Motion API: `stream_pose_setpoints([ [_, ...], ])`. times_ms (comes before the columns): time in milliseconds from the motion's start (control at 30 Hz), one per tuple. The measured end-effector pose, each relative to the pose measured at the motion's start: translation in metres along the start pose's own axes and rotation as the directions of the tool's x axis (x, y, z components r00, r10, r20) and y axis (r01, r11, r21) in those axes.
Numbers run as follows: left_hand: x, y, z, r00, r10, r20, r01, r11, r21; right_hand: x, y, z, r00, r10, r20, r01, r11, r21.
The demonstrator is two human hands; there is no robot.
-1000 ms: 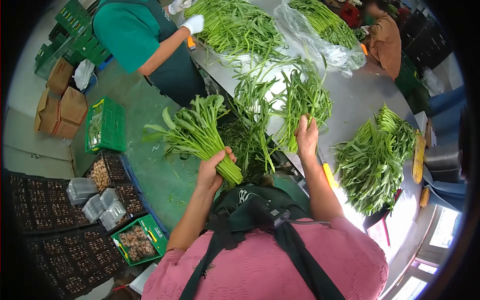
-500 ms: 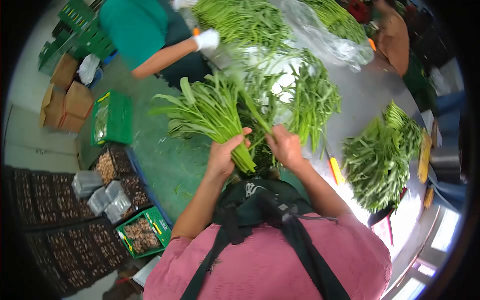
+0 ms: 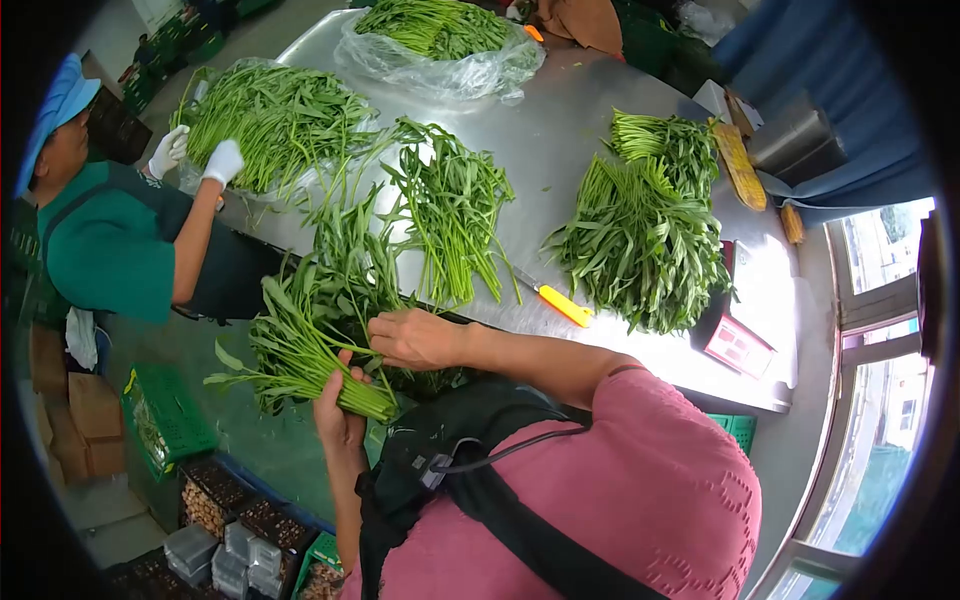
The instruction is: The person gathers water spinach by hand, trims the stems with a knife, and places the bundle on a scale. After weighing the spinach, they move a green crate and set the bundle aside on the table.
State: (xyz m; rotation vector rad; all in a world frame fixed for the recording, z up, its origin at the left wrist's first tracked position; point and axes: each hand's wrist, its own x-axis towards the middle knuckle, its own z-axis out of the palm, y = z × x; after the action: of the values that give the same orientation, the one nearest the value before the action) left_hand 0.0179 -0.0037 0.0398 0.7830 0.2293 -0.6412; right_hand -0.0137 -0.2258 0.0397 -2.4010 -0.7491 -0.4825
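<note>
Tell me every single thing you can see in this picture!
held bunch of greens: one, green, in the left hand
loose greens: one pile, green, middle of the table
big heap of greens: one, green, table's right part
bagged greens: one heap, green, in clear plastic, far end
knife: one, yellow handle, near the table edge
table: one, shiny metal
co-worker: one, green shirt, white gloves, at left
green crate: one, on the floor
left hand: gripping the bunch's stems
right hand: resting on the bunch
</note>
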Motion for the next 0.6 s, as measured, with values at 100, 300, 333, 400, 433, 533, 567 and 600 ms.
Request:
stream_pose_setpoints([
  [100,0.006,-0.005,-0.008,0.998,0.059,0.018,-0.060,0.997,0.046,0.001,-0.003,0.000,0.996,-0.057,0.061,0.058,0.998,-0.016],
  [300,0.005,-0.006,-0.016,0.998,0.053,-0.030,-0.051,0.997,0.055,0.004,-0.012,0.003,0.998,0.052,0.047,-0.062,0.965,0.256],
  [333,0.006,-0.008,-0.015,0.991,0.085,-0.106,-0.077,0.994,0.079,0.006,-0.012,0.004,0.998,0.065,-0.003,-0.062,0.961,0.269],
  [400,0.006,-0.009,-0.018,0.970,0.102,-0.218,-0.095,0.995,0.043,0.012,-0.014,-0.006,0.993,0.108,-0.041,-0.093,0.958,0.270],
  [433,0.006,-0.004,-0.020,0.969,0.093,-0.228,-0.083,0.995,0.051,0.006,-0.001,0.008,0.998,0.029,-0.054,-0.023,0.995,0.100],
  [533,0.002,0.008,-0.023,0.931,0.213,-0.296,-0.214,0.976,0.028,0.005,0.005,0.003,0.956,0.279,-0.089,-0.264,0.953,0.148],
  [567,0.001,0.014,-0.029,0.949,0.237,-0.207,-0.234,0.972,0.038,0.002,0.011,0.007,0.930,0.351,-0.109,-0.331,0.929,0.168],
  [600,0.000,0.017,-0.032,0.944,0.259,-0.206,-0.258,0.965,0.032,0.005,0.015,0.009,0.893,0.430,-0.134,-0.406,0.897,0.174],
])
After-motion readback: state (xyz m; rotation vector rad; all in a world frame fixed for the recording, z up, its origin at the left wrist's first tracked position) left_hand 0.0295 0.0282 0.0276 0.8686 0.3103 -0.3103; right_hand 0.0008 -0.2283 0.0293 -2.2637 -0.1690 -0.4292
